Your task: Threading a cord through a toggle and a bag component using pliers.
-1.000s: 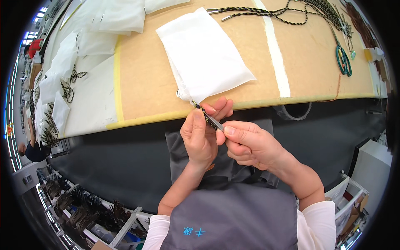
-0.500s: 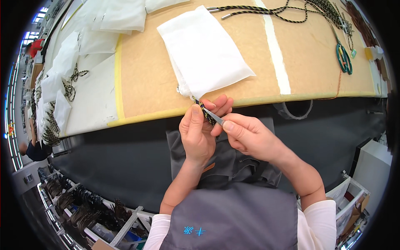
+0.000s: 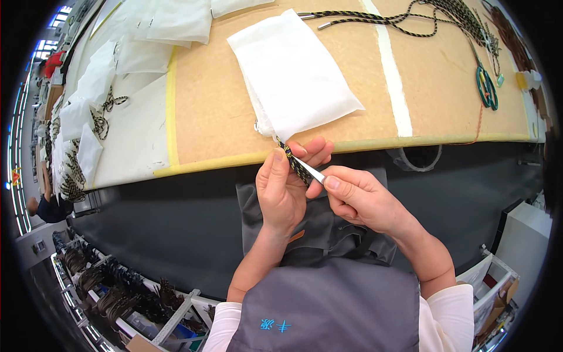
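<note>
Tabletop point(image 3: 202, 111): tan and yellow-edged, spreading out ahead of both hands, its near border right by the left fingertips
Left hand point(image 3: 281, 190): thumb and fingers pinch a cord, the other fingers loosely stretched toward the tabletop
Cord point(image 3: 300, 170): black with yellow flecks, running through the left hand to the corner of a white pouch
Right hand point(image 3: 366, 196): thumb and forefinger pinch a pointed silver tool, remaining fingers curled under
Silver tool point(image 3: 314, 172): slanting from the right hand toward the left, tip at the cord; whether it enters the weave, cannot tell
White pouch point(image 3: 296, 76): flat on the tabletop, just beyond the hands
Scissors point(image 3: 486, 91): green-handled, lying well to the right of the hands and farther off
More pouches point(image 3: 179, 23): white, overlapping, beyond the hands and to their left
Loose cords point(image 3: 375, 20): metal-tipped, past the white pouch, right of it
</note>
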`<state>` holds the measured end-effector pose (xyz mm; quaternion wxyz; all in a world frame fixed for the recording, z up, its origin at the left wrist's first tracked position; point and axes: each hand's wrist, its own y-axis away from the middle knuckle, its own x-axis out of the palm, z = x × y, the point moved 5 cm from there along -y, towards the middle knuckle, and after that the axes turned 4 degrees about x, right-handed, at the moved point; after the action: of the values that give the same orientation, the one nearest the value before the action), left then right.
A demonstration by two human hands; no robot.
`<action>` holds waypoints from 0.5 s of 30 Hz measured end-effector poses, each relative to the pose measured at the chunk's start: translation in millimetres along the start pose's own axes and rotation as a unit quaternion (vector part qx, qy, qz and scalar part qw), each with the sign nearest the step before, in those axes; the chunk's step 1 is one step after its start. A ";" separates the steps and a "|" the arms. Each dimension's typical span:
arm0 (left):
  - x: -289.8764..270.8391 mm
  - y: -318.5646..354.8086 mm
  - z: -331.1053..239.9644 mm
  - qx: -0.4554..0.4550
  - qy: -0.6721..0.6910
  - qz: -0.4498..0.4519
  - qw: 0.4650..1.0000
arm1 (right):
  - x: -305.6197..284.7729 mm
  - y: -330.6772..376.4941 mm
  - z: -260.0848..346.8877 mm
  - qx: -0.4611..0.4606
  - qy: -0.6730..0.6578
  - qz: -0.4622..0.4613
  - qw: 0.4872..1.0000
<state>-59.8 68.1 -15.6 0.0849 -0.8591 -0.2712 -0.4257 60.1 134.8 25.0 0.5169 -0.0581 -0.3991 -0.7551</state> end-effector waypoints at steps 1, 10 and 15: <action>-0.3 -0.1 0.4 0.000 0.000 -0.001 1.000 | -0.1 -0.5 0.4 -0.006 -0.002 0.000 1.000; -2.7 -2.1 -0.2 -0.006 -0.017 0.001 1.000 | 0.7 -5.1 0.1 0.079 -0.167 0.058 0.981; -2.4 -2.8 1.3 0.033 -0.032 0.017 0.999 | -3.1 -7.5 1.0 0.121 -0.245 0.088 0.958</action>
<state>-61.6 70.1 -18.5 0.1118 -0.8732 -0.2734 -0.3877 55.0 138.8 20.0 0.4704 -0.2131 -0.5955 -0.6154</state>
